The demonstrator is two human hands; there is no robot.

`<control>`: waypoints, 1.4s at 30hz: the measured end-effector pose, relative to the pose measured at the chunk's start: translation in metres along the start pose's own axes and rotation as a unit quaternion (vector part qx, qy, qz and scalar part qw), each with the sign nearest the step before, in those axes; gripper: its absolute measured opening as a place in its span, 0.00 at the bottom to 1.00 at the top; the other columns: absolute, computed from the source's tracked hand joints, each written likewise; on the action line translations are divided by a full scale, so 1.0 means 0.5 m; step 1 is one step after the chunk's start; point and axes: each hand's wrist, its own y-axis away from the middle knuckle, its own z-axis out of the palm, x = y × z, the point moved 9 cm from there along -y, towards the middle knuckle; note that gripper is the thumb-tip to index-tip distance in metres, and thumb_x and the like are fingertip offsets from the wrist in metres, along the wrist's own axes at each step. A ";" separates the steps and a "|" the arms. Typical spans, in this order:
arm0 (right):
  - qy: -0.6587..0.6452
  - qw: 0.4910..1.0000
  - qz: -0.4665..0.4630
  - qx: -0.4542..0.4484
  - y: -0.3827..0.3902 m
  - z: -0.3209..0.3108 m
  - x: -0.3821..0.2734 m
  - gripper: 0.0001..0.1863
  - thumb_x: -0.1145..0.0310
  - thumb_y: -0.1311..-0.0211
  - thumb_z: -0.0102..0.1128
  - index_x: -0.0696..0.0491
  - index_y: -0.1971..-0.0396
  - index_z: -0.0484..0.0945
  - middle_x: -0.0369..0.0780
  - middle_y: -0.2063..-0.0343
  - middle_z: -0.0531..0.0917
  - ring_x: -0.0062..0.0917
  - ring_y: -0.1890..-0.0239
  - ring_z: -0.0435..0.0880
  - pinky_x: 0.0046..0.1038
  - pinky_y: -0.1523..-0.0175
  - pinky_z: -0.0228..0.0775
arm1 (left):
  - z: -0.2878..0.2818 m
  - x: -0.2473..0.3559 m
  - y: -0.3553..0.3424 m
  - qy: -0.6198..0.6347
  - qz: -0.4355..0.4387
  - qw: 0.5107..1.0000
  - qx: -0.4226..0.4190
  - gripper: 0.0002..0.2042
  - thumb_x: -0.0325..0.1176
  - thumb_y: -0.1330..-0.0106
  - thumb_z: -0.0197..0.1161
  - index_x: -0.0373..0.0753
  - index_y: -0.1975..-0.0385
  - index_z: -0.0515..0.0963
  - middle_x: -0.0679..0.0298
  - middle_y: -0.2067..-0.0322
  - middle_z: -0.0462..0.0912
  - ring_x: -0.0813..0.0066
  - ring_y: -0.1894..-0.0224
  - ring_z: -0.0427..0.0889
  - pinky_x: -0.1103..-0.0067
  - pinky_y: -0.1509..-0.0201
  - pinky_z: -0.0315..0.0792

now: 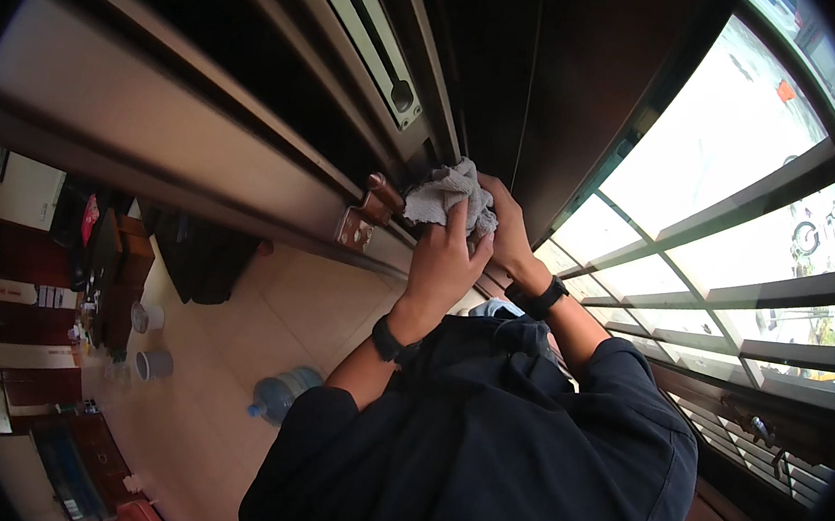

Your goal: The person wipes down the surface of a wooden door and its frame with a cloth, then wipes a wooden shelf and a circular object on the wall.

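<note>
A crumpled grey cloth (451, 196) is bunched up against the brown metal frame (176, 102), near the corner where the frame meets a dark panel (584, 96). My left hand (445, 263) grips it from below, with the index finger pressed on its front. My right hand (506, 224) closes on its right side, and the fingertips there are partly hidden behind the cloth and the frame. Just left of the cloth sits a copper-brown hinge (366, 213) with screws. Above, a silvery metal strip (372, 50) with a dark slot runs along the frame.
A barred window (681, 236) opens on a bright outside at the right. Down on the tiled floor (308, 300) lie a blue water bottle (284, 394) and a small bucket (154, 366). Wooden furniture (124, 278) and doors (31, 251) line the left.
</note>
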 end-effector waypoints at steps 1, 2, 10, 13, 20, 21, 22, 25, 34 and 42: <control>0.001 1.000 0.000 0.001 -0.007 -0.002 -0.008 0.28 0.73 0.57 0.62 0.57 0.50 0.68 0.47 0.58 0.75 0.39 0.55 0.75 0.29 0.51 0.66 | -0.006 0.006 -0.003 0.001 0.014 1.000 0.000 0.33 0.36 0.46 0.61 0.32 0.41 0.55 0.36 0.53 0.68 0.41 0.52 0.71 0.64 0.51 0.69; -0.006 1.000 -0.027 0.007 -0.017 -0.005 -0.028 0.28 0.72 0.56 0.62 0.57 0.50 0.68 0.47 0.57 0.75 0.37 0.54 0.75 0.29 0.50 0.66 | -0.015 0.010 -0.007 0.001 0.015 1.000 0.000 0.33 0.36 0.46 0.61 0.32 0.41 0.55 0.36 0.53 0.68 0.41 0.52 0.71 0.64 0.51 0.69; -0.082 0.991 -0.080 0.064 -0.104 -0.027 -0.110 0.27 0.70 0.55 0.64 0.59 0.52 0.69 0.45 0.58 0.76 0.30 0.57 0.77 0.26 0.52 0.67 | -0.118 0.112 -0.041 0.044 0.170 0.978 0.113 0.34 0.28 0.46 0.60 0.26 0.41 0.51 0.37 0.49 0.66 0.45 0.49 0.71 0.68 0.48 0.68; -0.059 0.995 -0.060 0.060 -0.083 -0.024 -0.087 0.25 0.69 0.55 0.63 0.58 0.53 0.70 0.45 0.60 0.77 0.30 0.58 0.78 0.26 0.54 0.68 | -0.101 0.092 -0.031 0.052 0.149 0.982 0.106 0.33 0.29 0.46 0.60 0.28 0.41 0.53 0.37 0.50 0.67 0.45 0.50 0.72 0.67 0.50 0.69; 0.016 0.999 0.026 -0.010 -0.011 -0.008 -0.007 0.25 0.67 0.55 0.62 0.58 0.54 0.69 0.45 0.62 0.77 0.32 0.59 0.78 0.27 0.54 0.67 | -0.016 0.024 0.003 0.005 0.067 0.998 0.011 0.32 0.39 0.46 0.61 0.33 0.42 0.57 0.40 0.72 0.75 0.41 0.69 0.76 0.62 0.67 0.72; 0.020 0.999 0.026 -0.008 -0.009 -0.009 -0.009 0.25 0.67 0.55 0.62 0.58 0.54 0.69 0.45 0.62 0.77 0.32 0.59 0.78 0.27 0.54 0.67 | -0.018 0.028 0.000 0.012 0.072 0.997 0.011 0.33 0.40 0.46 0.61 0.34 0.42 0.57 0.40 0.76 0.75 0.41 0.72 0.75 0.61 0.69 0.71; 0.017 0.999 0.033 -0.001 -0.003 -0.011 -0.011 0.26 0.68 0.55 0.62 0.59 0.53 0.69 0.46 0.60 0.76 0.33 0.57 0.77 0.28 0.52 0.66 | -0.023 0.032 0.002 0.016 0.075 0.997 0.010 0.33 0.40 0.46 0.61 0.34 0.42 0.57 0.40 0.76 0.75 0.41 0.72 0.75 0.61 0.69 0.71; 0.008 1.000 0.010 0.016 0.017 -0.018 -0.033 0.29 0.67 0.55 0.62 0.58 0.50 0.67 0.47 0.52 0.72 0.35 0.50 0.72 0.28 0.47 0.63 | -0.009 0.036 0.015 0.019 -0.001 0.988 -0.153 0.36 0.39 0.47 0.62 0.31 0.41 0.54 0.37 0.69 0.75 0.40 0.66 0.76 0.62 0.64 0.72; 0.242 0.887 -0.328 0.218 0.064 0.022 -0.381 0.28 0.71 0.55 0.66 0.50 0.52 0.64 0.51 0.50 0.66 0.48 0.47 0.69 0.42 0.45 0.65 | -0.234 0.133 0.109 0.119 0.438 0.891 0.006 0.23 0.38 0.53 0.64 0.41 0.55 0.71 0.54 0.53 0.70 0.51 0.52 0.69 0.60 0.51 0.66; 0.276 0.790 -0.435 0.332 0.114 0.196 -0.390 0.16 0.73 0.55 0.63 0.48 0.63 0.73 0.45 0.56 0.70 0.44 0.49 0.69 0.50 0.41 0.58 | -0.281 -0.052 0.171 -0.039 0.476 0.878 0.025 0.19 0.36 0.41 0.57 0.34 0.52 0.67 0.58 0.57 0.74 0.65 0.56 0.75 0.74 0.52 0.71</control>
